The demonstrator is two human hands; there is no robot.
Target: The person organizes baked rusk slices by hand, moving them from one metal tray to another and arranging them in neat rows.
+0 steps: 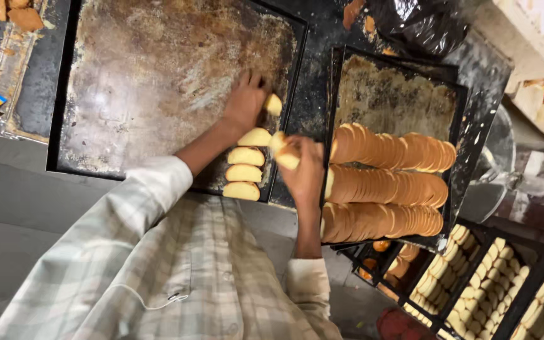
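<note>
Checked sleeves lead to the hands — a pale rusk (273,104) is pinched by the left hand (244,104) over the big tray (158,69), several (286,153) clasped in the right hand (305,170) — judged light, brittle, best held by edges.

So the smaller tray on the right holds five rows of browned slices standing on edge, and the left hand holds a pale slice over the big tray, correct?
Not quite. The head view shows three rows of browned slices in the smaller tray, not five. The left hand does hold a pale slice over the big tray.
</note>
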